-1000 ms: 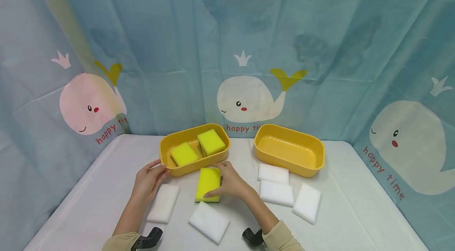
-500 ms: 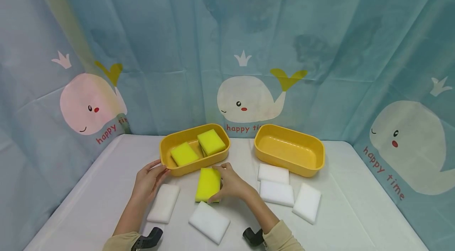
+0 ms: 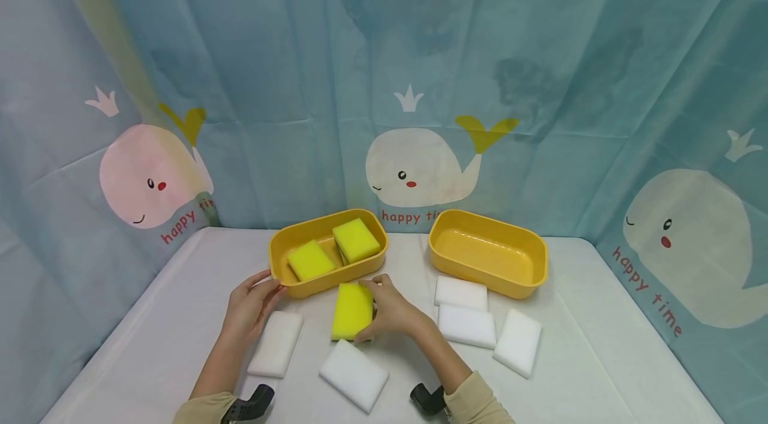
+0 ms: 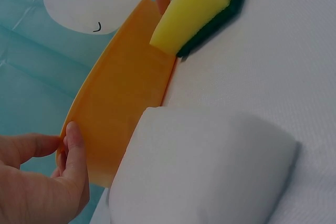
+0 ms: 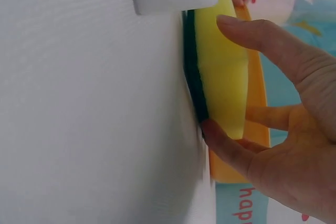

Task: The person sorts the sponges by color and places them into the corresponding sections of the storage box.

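Note:
A yellow sponge (image 3: 349, 312) with a dark green scouring side (image 5: 195, 82) stands on the white table in front of the left yellow-orange tub. My right hand (image 3: 391, 307) grips it from the right, thumb at the near end and fingers at the far end; in the right wrist view the sponge looks slightly bent. With thumb and fingers, my left hand (image 4: 50, 177) pinches the rim of the left tub (image 4: 123, 77) at its near left corner. Inside that tub lie yellow sponges (image 3: 311, 261), and at its right end one rests on another.
A second yellow-orange tub (image 3: 487, 256) stands at the back right with nothing in it. White sponges lie near my left forearm (image 3: 276, 344), in front of the yellow sponge (image 3: 354, 375), and in a group (image 3: 467, 325) before the right tub. A whale-print curtain (image 3: 288, 164) hangs behind.
My right thumb has shifted slightly right along the sponge's near end, and the sponge has tilted a little. My left hand and both tubs have stayed in place.

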The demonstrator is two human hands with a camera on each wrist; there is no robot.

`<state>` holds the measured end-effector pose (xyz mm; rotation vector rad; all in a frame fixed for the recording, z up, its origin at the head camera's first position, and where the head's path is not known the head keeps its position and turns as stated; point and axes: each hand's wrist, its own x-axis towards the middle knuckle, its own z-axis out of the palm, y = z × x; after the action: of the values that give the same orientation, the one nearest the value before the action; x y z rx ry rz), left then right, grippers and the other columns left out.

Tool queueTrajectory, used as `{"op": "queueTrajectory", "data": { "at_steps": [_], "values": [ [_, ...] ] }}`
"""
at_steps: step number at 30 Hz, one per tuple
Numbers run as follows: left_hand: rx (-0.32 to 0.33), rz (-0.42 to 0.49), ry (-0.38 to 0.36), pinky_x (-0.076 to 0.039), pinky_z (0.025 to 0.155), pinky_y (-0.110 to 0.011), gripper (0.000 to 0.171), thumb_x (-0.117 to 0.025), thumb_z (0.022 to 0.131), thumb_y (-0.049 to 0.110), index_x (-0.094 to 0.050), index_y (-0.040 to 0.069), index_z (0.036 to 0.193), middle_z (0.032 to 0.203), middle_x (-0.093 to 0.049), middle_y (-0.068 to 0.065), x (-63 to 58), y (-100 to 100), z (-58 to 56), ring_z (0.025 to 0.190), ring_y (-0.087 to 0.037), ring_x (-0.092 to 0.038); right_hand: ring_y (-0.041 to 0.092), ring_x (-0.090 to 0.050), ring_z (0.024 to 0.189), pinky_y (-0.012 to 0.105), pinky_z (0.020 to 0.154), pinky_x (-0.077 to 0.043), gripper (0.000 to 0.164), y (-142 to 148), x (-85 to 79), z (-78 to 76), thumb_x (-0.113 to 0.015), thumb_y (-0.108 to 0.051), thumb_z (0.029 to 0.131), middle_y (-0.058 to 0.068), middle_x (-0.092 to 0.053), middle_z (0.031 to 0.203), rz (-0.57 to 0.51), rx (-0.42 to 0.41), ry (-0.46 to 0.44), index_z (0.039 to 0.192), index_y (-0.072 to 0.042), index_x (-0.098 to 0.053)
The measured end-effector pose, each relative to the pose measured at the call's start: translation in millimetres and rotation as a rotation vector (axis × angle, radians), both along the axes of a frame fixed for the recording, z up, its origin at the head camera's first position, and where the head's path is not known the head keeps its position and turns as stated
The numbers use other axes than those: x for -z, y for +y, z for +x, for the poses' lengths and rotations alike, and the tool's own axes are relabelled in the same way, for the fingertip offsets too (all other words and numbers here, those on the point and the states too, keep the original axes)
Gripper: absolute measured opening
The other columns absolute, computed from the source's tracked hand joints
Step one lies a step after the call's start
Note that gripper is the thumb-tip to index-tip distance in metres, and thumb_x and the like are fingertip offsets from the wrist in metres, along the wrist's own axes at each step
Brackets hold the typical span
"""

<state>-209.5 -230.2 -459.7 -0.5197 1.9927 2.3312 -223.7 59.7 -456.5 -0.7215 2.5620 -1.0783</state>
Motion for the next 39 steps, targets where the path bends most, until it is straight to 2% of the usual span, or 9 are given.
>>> {"op": "queueTrajectory", "data": {
  "at_steps": [8,18,23,39],
  "values": [
    [-0.001,0.004,-0.005,-0.055,0.097,-0.019,0.065,-0.053,0.110,0.010,-0.022,0.000,0.166,0.146,-0.043,-0.019,0.5,0,-0.9,0.095,0.001,-0.069,0.026,-0.056,0.118,0.038,0.100,-0.055,0.103,4,-1.7,-2.4,-0.099,-0.018,0.074,0.021,-0.040,0.149,-0.009,0.005,0.008,0.158,0.002,-0.042],
    [-0.012,-0.008,0.015,-0.056,0.095,-0.018,0.063,-0.053,0.109,0.006,-0.024,-0.003,0.164,0.139,-0.045,-0.018,-1.9,2,1.6,0.091,0.002,-0.068,0.025,-0.057,0.115,0.034,0.095,-0.058,0.102,6,-8.2,-0.7,-0.099,-0.015,0.073,0.019,-0.041,0.146,-0.058,0.010,0.007,0.157,0.003,-0.043],
    [-0.017,-0.011,0.011,-0.056,0.095,-0.018,0.063,-0.053,0.109,0.007,-0.024,-0.003,0.165,0.146,-0.043,-0.021,-1.7,3,1.6,0.090,0.003,-0.068,0.024,-0.058,0.113,0.034,0.094,-0.058,0.101,7,-11.8,-0.4,-0.098,-0.014,0.074,0.019,-0.041,0.146,-0.066,0.006,0.002,0.158,0.002,-0.044],
    [-0.015,0.009,0.004,-0.056,0.095,-0.018,0.064,-0.053,0.109,0.008,-0.024,-0.001,0.165,0.144,-0.043,-0.018,-0.7,2,0.4,0.090,0.002,-0.068,0.034,-0.056,0.126,0.039,0.097,-0.060,0.097,8,-22.6,3.8,-0.097,-0.011,0.075,0.020,-0.037,0.153,-0.096,0.001,-0.048,0.156,0.001,-0.046]
  ]
}}
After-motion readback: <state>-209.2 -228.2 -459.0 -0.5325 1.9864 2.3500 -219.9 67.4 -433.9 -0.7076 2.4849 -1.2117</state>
